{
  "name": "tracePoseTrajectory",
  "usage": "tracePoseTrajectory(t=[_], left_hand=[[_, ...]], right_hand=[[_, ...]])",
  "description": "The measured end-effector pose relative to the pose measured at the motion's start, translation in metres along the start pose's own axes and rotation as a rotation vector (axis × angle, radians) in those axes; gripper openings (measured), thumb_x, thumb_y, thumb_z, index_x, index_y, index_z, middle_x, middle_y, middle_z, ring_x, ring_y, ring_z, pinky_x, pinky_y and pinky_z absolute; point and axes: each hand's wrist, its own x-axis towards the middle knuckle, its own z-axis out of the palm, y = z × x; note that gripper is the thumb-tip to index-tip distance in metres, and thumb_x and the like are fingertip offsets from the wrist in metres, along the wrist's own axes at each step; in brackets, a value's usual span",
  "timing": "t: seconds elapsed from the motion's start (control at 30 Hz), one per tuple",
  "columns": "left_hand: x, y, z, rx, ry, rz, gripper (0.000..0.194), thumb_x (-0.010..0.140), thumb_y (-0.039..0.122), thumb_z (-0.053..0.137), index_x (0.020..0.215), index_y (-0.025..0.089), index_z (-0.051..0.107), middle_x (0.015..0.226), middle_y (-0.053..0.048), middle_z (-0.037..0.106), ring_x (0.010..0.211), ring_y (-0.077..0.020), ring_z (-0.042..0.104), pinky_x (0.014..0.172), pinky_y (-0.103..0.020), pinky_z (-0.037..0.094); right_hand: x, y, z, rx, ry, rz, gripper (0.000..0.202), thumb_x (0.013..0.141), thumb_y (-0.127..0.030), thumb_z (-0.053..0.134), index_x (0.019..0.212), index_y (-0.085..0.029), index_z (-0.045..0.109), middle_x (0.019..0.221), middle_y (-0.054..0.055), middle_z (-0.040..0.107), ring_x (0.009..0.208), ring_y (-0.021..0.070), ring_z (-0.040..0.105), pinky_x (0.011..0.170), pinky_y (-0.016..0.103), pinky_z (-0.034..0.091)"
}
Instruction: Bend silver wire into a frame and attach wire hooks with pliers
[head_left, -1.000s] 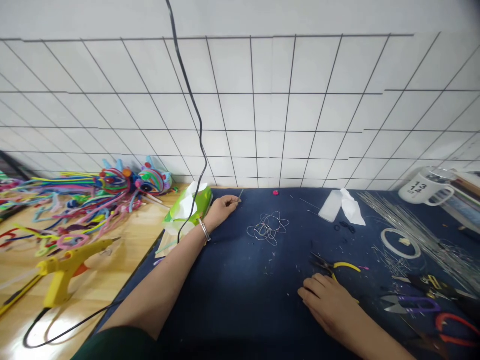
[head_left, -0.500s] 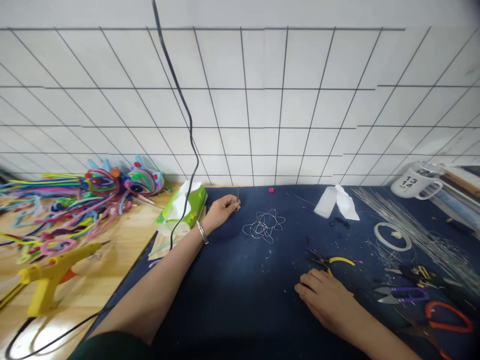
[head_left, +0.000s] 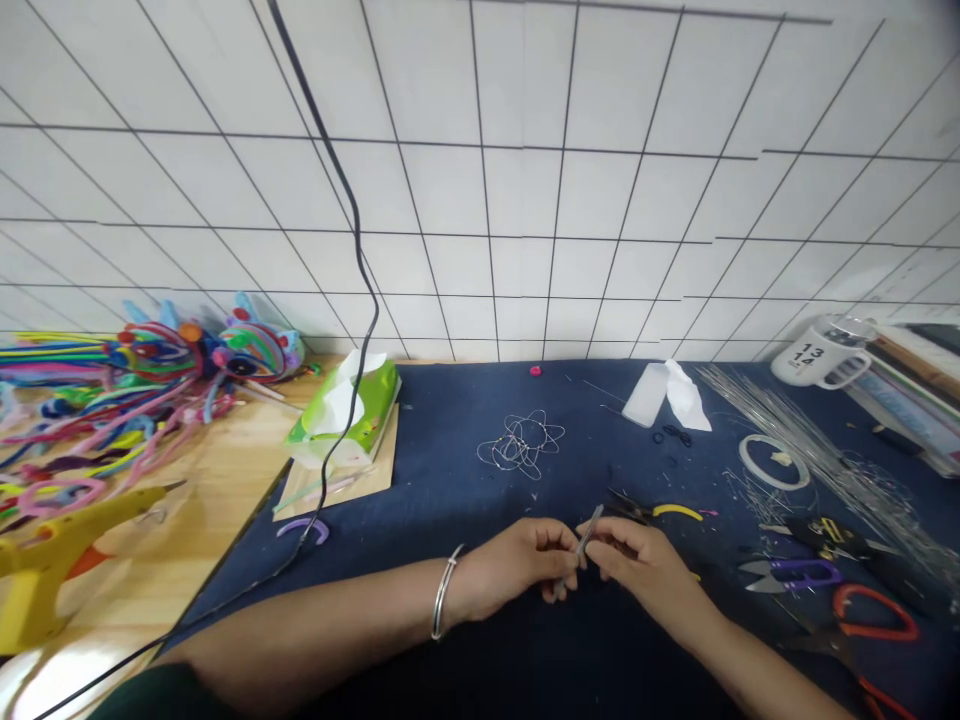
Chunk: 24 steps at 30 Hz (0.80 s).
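My left hand [head_left: 529,558], with a silver bangle [head_left: 444,598] on the wrist, pinches a thin grey strip [head_left: 590,530] low in the middle of the view. The fingers of my right hand [head_left: 646,562] close on the same strip from the other side, so the two hands nearly meet. The strip slants up to the right between the fingertips; part of it is hidden by them, and its exact kind is unclear. Beyond the hands, a loose loop of thin beaded wire [head_left: 517,445] lies on the dark blue cloth [head_left: 435,470]. Yellow-handled pliers [head_left: 677,511] lie just behind my right hand.
Purple snips [head_left: 806,573], red-handled scissors [head_left: 874,612], a white ring spool [head_left: 774,462] and long metal wires [head_left: 787,430] lie right. A mug [head_left: 817,358] stands behind them. Left are a tissue pack [head_left: 349,410], a yellow glue gun [head_left: 52,570] and a hanging black cable [head_left: 358,235].
My left hand has come from beside the tissue pack toward me and right, bringing the grey strip. My right hand has lifted from near the pliers to meet it. The camera view has tilted down.
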Motion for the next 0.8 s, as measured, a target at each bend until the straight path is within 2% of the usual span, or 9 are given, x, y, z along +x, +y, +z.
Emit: tracePoseTrajectory(t=[0.13, 0.37, 0.53, 0.8], left_hand=[[-0.003, -0.001, -0.003, 0.013, 0.039, 0.058, 0.014, 0.075, 0.025, 0.053, 0.079, 0.012, 0.055, 0.067, 0.000, 0.055, 0.054, -0.0061, 0.045, 0.056, -0.021, 0.036], [0.002, -0.003, -0.011, 0.009, 0.154, 0.101, 0.018, 0.078, 0.030, 0.051, 0.077, 0.012, 0.053, 0.067, -0.001, 0.053, 0.054, -0.0070, 0.045, 0.055, -0.021, 0.037], [0.004, -0.005, -0.014, -0.022, 0.165, 0.076, 0.019, 0.077, 0.031, 0.052, 0.075, 0.012, 0.052, 0.066, 0.000, 0.052, 0.052, -0.0067, 0.044, 0.054, -0.022, 0.037], [0.006, -0.008, -0.020, -0.014, 0.150, 0.060, 0.018, 0.075, 0.029, 0.055, 0.072, 0.012, 0.050, 0.062, 0.000, 0.052, 0.049, -0.0067, 0.044, 0.049, -0.021, 0.036]], right_hand=[[0.012, -0.009, 0.011, 0.171, 0.049, 0.043, 0.020, 0.079, -0.035, 0.049, 0.081, -0.016, 0.057, 0.068, -0.001, 0.054, 0.062, 0.0095, 0.047, 0.057, 0.021, 0.039], [0.035, 0.000, 0.023, 0.216, 0.127, 0.081, 0.019, 0.077, -0.034, 0.051, 0.072, -0.016, 0.053, 0.062, -0.003, 0.049, 0.058, 0.0087, 0.043, 0.055, 0.021, 0.036], [0.040, 0.005, 0.025, 0.249, 0.125, 0.090, 0.024, 0.076, -0.039, 0.053, 0.068, -0.016, 0.050, 0.060, -0.004, 0.046, 0.056, 0.0082, 0.041, 0.053, 0.020, 0.035], [0.037, 0.012, 0.028, 0.258, 0.128, 0.072, 0.023, 0.077, -0.037, 0.053, 0.068, -0.016, 0.049, 0.061, -0.004, 0.044, 0.059, 0.0083, 0.039, 0.054, 0.020, 0.033]])
